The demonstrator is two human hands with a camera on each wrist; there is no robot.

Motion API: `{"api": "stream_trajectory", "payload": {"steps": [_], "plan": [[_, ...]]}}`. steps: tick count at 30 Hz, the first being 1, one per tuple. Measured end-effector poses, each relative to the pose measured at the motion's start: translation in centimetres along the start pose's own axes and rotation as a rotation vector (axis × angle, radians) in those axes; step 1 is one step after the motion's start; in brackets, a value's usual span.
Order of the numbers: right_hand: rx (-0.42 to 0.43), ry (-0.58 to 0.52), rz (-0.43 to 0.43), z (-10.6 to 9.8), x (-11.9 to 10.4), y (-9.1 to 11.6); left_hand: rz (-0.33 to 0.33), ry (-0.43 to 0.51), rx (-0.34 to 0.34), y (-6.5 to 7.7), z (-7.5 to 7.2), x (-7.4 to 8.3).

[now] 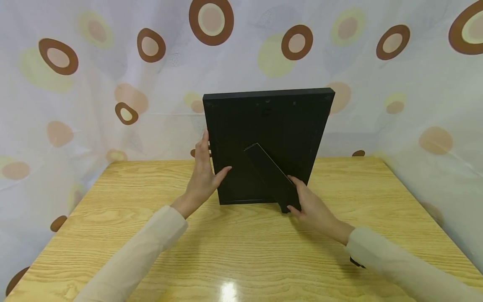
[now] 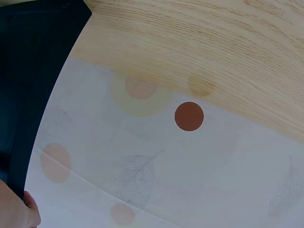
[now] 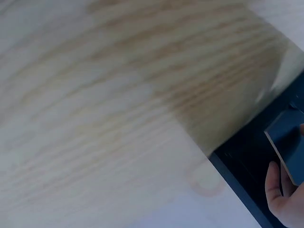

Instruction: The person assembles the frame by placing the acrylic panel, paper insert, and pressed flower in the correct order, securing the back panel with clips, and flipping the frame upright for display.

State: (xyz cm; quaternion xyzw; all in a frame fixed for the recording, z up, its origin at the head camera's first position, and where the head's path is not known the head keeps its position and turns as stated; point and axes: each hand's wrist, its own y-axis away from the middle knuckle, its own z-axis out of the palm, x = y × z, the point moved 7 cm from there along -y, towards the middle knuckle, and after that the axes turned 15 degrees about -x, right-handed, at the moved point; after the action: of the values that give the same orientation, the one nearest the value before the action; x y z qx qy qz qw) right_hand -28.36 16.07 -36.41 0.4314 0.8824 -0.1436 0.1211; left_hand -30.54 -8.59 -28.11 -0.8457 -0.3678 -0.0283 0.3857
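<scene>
A black picture frame [image 1: 241, 121] stands upright on the table with its back toward me. My left hand [image 1: 200, 180] grips its left side, the thumb on the back and the fingers along the outer edge. In the left wrist view, the fingers [image 2: 31, 213] wrap past the frame's edge. Slanting down and right from the back is the black easel leg [image 1: 268, 170], swung out from the panel. Its lower end is held by my right hand [image 1: 313, 209] between thumb and fingers. The right wrist view shows the same leg [image 3: 290, 142] with a finger beside its pale edge.
The wood-grain table [image 1: 234, 247] extends around the frame on all sides. Behind and beside it hangs a pale curtain [image 1: 241, 75] printed with brown and yellow rounded shapes. A small black piece [image 1: 356, 263] shows under the right sleeve.
</scene>
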Motion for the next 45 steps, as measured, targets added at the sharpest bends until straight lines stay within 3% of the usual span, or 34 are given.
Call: {"api": "stream_trajectory", "payload": {"steps": [12, 19, 24, 35, 45], "plan": [[0.106, 0.188, 0.033, 1.0, 0.5, 0.4, 0.004, 0.012, -0.002, 0.0, 0.0, 0.0], [0.101, 0.240, 0.083, 1.5, 0.3, 0.4, -0.002, 0.003, -0.008, 0.0, 0.1, 0.0], [0.119, 0.184, 0.055, 1.3, 0.0, 0.3, 0.000, 0.005, -0.007, 0.1, 0.0, 0.0], [0.242, 0.028, -0.076, -0.7, -0.9, 0.7, 0.010, 0.008, 0.001, 0.0, -0.1, 0.0], [0.328, -0.070, -0.268, -2.1, -2.4, 1.7, 0.028, -0.014, 0.007, 0.1, -0.1, 0.0]]}}
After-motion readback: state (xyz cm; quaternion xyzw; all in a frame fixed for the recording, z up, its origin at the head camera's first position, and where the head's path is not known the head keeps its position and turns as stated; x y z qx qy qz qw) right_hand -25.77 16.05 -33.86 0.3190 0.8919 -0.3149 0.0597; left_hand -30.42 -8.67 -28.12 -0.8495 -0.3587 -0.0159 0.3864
